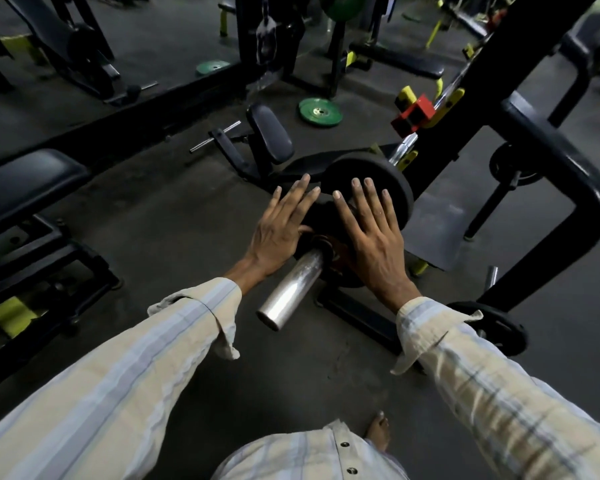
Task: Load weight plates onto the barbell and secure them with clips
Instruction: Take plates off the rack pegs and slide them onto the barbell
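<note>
- Chrome sleeve of the barbell points toward the camera, its bare end sticking out near and left of the plates.
- Two black plates sit on that sleeve: a small plate nearest the hands, and a big plate just behind it, farther along the bar.
- Left hand lies flat against the left side of the small plate, fingers straight and spread, nothing grasped.
- Right hand mirrors it on the right side, palm on the plate face, fingers straight and fanned, tips reaching up over the big plate's face — also grasping nothing.
- Both thumbs sit close to the sleeve where it enters the small plate.
- Whether a clip sits at that hub is unclear; something brownish shows there, too dark to tell.
- Far along the bar, a red block and yellow hooks sit on the black rack, with the bar's shaft running up and right.
- On the floor far off, a green plate lies flat; another green one lies farther left.
- Black bench pad at left, well apart from the hands.
- Another black plate hangs low on the rack at right, near the right sleeve cuff.
- One bare foot shows on the grey floor at the near edge.
</note>
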